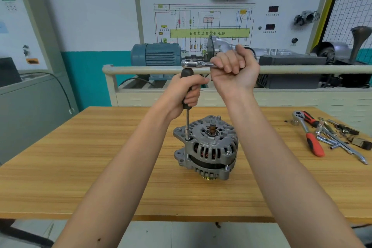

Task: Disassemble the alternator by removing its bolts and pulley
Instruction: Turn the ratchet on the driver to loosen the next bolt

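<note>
Near edge of the wooden table [60, 187] runs across the bottom of view, floor showing below it. Both forearms reach over that edge toward mid-table. Bare wood lies left of the alternator and between it and the near edge.

Alternator [206, 147] stands at table centre, shaft axis upright, shaft stub [212, 128] pointing up, brass-coloured pulley [209, 176] underneath against the wood. Mounting ears stick out to the left. One bolt head [228, 152] visible on the right side of the housing.

Extension bar [187, 125] stands vertical, lower end seated on the left ear of the housing. Left hand [186, 92] wraps its black grip, fingers curled round. Above it, ratchet [198, 64] lies horizontal, head on top of the grip, handle running right into the right hand [234, 70], closed in a fist round it.

Right of the alternator, well apart: loose tools [322, 137] near the table's right edge, among them a red-handled ratchet and chrome bars, long axes mostly running near-right to far-left.

Beyond the far edge: a railed bench [141, 69] with a blue motor [157, 54], then a wiring-diagram board [221, 16] on the wall.
</note>
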### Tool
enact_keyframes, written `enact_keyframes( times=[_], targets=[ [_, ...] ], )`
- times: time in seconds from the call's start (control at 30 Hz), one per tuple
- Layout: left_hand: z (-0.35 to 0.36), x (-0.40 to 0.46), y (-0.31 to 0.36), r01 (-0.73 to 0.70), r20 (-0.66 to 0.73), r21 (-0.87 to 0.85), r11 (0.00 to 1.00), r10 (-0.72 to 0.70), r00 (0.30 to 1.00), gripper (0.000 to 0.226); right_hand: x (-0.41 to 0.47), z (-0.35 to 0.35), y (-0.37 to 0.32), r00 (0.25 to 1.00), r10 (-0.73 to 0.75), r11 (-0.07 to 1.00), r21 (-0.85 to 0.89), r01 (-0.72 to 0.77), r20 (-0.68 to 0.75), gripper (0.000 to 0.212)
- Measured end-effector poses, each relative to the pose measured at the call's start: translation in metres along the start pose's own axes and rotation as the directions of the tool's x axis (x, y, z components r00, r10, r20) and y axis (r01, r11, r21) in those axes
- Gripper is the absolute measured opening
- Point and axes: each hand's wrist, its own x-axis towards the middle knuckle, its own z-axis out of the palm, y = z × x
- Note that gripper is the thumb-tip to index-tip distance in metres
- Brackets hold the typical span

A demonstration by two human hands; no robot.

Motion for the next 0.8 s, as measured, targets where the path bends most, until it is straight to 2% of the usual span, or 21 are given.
enact_keyframes(
  times=[0.07,0.13,0.23,0.27,0.33,0.37,0.4,0.43,0.47,0.53,0.6,0.67,0.73,0.8],
  targets=[
    [0.003,-0.001,0.0,0.001,-0.05,0.014,1.0,-0.001,0.999,0.054,-0.001,-0.001,0.002,1.0,-0.017,1.0,0.005,0.017,0.01,0.06],
    [0.007,-0.002,0.0,-0.022,-0.158,0.035,0.999,0.027,0.987,0.052,-0.007,-0.001,0.007,0.995,-0.08,0.992,-0.094,0.085,0.059,0.06],
    [0.016,0.001,-0.001,-0.033,-0.358,0.072,0.997,0.057,0.932,0.042,-0.025,0.001,0.024,0.94,-0.262,0.89,-0.321,0.323,0.218,0.05],
    [0.019,0.001,-0.002,-0.043,-0.412,0.091,0.995,0.077,0.908,0.038,-0.031,0.002,0.031,0.893,-0.34,0.798,-0.413,0.439,0.293,0.045],
    [0.025,0.001,-0.005,-0.081,-0.463,0.181,0.98,0.157,0.872,0.033,-0.043,0.002,0.044,0.759,-0.453,0.514,-0.558,0.652,0.469,0.038],
    [0.027,0.0,-0.007,-0.1,-0.457,0.229,0.968,0.197,0.867,0.033,-0.048,0.003,0.049,0.705,-0.452,0.401,-0.581,0.708,0.546,0.035],
    [0.028,-0.001,-0.007,-0.109,-0.454,0.251,0.962,0.217,0.864,0.033,-0.051,0.005,0.053,0.682,-0.437,0.351,-0.588,0.729,0.586,0.032],
    [0.027,-0.001,-0.007,-0.105,-0.466,0.237,0.966,0.207,0.86,0.032,-0.051,0.006,0.053,0.689,-0.433,0.355,-0.592,0.723,0.581,0.033],
    [0.026,-0.001,-0.006,-0.091,-0.481,0.198,0.976,0.178,0.859,0.031,-0.049,0.008,0.051,0.717,-0.439,0.414,-0.586,0.697,0.542,0.036],
    [0.021,-0.001,-0.004,-0.07,-0.463,0.11,0.991,0.114,0.879,0.032,-0.042,0.01,0.042,0.805,-0.402,0.626,-0.51,0.59,0.436,0.038],
    [0.015,-0.002,-0.004,-0.053,-0.38,0.058,0.997,0.072,0.922,0.038,-0.031,0.008,0.027,0.889,-0.3,0.804,-0.409,0.431,0.347,0.045],
    [0.009,-0.004,-0.004,-0.049,-0.254,0.032,0.998,0.056,0.966,0.04,-0.019,0.006,0.013,0.953,-0.175,0.924,-0.293,0.246,0.248,0.055],
    [0.005,-0.006,0.0,-0.02,-0.089,0.044,0.999,0.024,0.996,0.039,-0.008,0.003,0.002,0.991,-0.061,0.987,-0.139,0.077,0.119,0.055],
    [0.004,-0.006,0.003,-0.002,0.023,0.067,0.998,0.001,1.0,0.043,-0.002,0.001,-0.004,0.999,0.003,1.0,-0.013,-0.002,0.034,0.055]
  ],
)
